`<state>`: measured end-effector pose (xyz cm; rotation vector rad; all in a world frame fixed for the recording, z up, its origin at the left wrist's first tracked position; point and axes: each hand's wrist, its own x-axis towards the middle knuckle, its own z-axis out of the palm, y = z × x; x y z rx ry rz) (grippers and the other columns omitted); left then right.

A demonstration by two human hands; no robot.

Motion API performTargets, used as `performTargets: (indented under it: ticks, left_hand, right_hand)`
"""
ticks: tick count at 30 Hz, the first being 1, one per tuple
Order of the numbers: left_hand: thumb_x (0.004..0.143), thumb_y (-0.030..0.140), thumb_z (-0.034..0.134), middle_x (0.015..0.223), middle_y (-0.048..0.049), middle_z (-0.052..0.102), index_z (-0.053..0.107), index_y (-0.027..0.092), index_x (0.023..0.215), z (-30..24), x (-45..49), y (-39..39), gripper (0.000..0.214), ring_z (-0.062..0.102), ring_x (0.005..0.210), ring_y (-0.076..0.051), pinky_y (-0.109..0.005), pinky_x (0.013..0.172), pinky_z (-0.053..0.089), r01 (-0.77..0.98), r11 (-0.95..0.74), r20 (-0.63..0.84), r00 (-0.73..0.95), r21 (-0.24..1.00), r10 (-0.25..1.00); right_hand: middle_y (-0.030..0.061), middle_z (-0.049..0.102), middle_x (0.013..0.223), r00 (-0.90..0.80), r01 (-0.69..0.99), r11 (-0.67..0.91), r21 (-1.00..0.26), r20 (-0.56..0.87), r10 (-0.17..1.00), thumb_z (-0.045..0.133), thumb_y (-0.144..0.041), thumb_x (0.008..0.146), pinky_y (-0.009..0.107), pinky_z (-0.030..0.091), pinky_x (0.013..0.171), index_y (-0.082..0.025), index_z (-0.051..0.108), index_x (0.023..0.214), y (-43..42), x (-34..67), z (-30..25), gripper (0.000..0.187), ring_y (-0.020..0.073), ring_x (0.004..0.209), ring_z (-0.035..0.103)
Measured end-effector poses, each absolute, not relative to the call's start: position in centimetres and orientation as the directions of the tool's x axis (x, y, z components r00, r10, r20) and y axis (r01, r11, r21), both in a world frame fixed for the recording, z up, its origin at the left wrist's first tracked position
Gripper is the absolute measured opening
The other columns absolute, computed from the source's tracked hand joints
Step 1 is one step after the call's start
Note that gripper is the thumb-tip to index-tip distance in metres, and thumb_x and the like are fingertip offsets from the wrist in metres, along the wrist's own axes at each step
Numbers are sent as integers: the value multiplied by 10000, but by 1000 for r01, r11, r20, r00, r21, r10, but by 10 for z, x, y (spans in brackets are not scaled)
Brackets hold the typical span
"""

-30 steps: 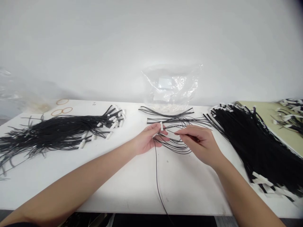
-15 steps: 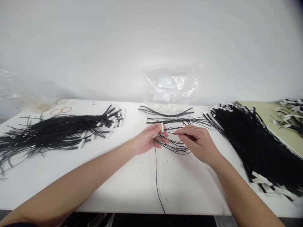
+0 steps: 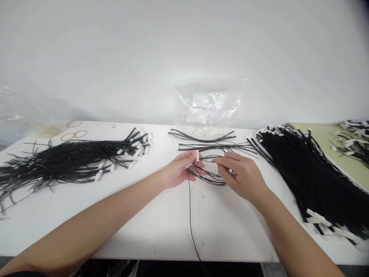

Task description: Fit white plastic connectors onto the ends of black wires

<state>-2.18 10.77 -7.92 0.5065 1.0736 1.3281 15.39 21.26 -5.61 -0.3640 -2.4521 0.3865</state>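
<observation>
Between thumb and fingers, my left hand [image 3: 180, 169] grips a white plastic connector [image 3: 197, 155] with several thin black wires [image 3: 211, 179] running out of it to the right. One single black wire [image 3: 190, 215] hangs from that hand down over the table's front edge. To the right, my right hand [image 3: 243, 173] is closed in a pinch on a thin black wire [image 3: 208, 160] close to the connector. Its curled fingers hide part of the looped wires. Just beyond both hands lie two loose bunches of black wires [image 3: 201, 136] on the white table [image 3: 161, 223].
On the left lies a pile of black wire harnesses [image 3: 77, 157] with white connectors, near some rubber bands [image 3: 75, 134]. A larger harness pile [image 3: 305, 181] lies on the right. A clear plastic bag [image 3: 209, 104] stands against the wall; another bag [image 3: 37, 119] is at far left.
My right hand has shifted very slightly, its fingers turning a little, and the looped wires beneath it have moved a bit. My left hand and the connector stay almost still.
</observation>
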Motion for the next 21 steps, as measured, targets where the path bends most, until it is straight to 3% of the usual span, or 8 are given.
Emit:
performTargets:
  ticks: [15,21]
  left_hand:
    - [779,426,600,794,-24,603,538,170,903,-81,-21,108,291,664,689,-161,-172,434,476,-521,214,-313,-108,826,944]
    - [795,421,582,807,-26,611,553,166,893,-81,-21,107,274,658,679,-146,-169,428,474,-493,237,-319,-86,837,944]
  right_hand:
    - [-9,575,672,-732,129,985,-118,658,175,523,-143,809,183,330,504,-232,654,943,211,154,-62,207,46,536,463]
    - [-14,579,668,-713,113,987,-110,683,158,547,-174,819,186,326,507,-249,661,894,210,151,-68,155,41,541,468]
